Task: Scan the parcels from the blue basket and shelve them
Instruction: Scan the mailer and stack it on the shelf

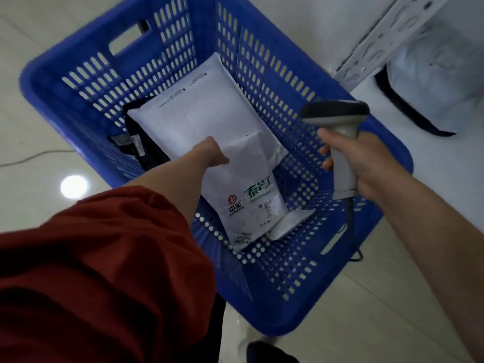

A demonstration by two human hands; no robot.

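Note:
The blue basket (262,305) stands on the floor below me. Inside lies a large white parcel (199,111) against the far wall, over a black parcel (138,142). A smaller white printed parcel (251,195) with red and green logos leans on it, and a small white packet (290,224) lies beside that. My left hand (212,154) reaches into the basket and grips the top edge of the printed parcel; its fingers are hidden behind the parcel. My right hand (356,163) holds a grey barcode scanner (337,121) over the basket's right rim.
A white perforated shelf post (374,40) rises at the upper right. Next to it on a low shelf sits a white bagged parcel (434,82) with a black edge. A thin cable (34,157) runs over the glossy tiled floor at the left.

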